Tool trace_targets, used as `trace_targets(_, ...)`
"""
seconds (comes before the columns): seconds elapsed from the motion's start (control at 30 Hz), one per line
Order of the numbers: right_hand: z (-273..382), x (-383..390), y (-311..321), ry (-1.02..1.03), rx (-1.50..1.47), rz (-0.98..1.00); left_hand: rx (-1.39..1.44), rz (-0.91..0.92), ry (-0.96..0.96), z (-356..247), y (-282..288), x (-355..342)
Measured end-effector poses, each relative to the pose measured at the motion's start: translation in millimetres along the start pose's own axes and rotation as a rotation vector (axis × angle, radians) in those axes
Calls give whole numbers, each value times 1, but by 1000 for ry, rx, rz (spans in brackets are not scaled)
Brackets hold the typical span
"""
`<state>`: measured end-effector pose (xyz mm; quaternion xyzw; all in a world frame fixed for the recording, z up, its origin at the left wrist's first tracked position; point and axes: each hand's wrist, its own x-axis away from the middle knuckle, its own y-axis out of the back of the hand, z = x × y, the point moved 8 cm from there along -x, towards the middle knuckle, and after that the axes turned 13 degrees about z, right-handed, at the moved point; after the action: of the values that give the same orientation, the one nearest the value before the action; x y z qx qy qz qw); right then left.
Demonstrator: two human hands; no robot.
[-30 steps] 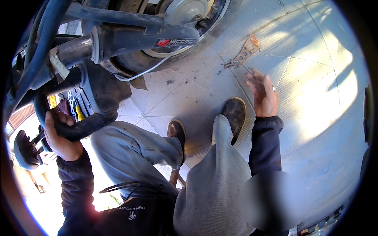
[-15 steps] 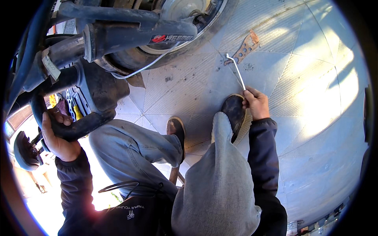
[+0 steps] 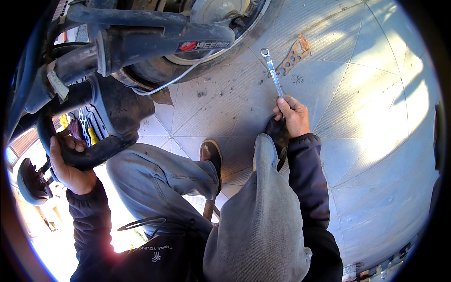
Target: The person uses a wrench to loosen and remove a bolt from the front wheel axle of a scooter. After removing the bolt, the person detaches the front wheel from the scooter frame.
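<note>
My left hand is wrapped round a black looped tube on the vehicle at the left, fingers curled over it. My right hand grips the shank of a silver ring spanner, held upright in the picture above my right shoe, its ring end pointing toward the wheel. Just beyond the spanner a rusty perforated metal plate lies on the tiled floor. A black tubular frame piece with a red-and-white sticker runs above my left hand, with a thin grey cable hanging below it.
A wheel with a metal hub is at the top. Tools, including a yellow-handled one, lie behind the tube at left. My knees and shoes occupy the lower middle. The tiled floor spreads to the right, partly sunlit.
My right hand has moved up and left with the spanner, which has turned so its ring end shows clearly. My left hand stays on the tube.
</note>
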<state>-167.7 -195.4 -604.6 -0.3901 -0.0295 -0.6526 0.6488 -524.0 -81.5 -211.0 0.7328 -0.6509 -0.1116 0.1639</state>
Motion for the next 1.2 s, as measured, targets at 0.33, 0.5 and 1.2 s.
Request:
trace_targets(0.33,30,7,-25,168,-173,120,-10,8,6,-1,-2,0)
trace_targets(0.5,50,-7,-1,192,-26,7,5,5,10,2,3,-1)
trace_targets(1.2,19,92,83,129,-90,-390,21,-15,40,4,5,0)
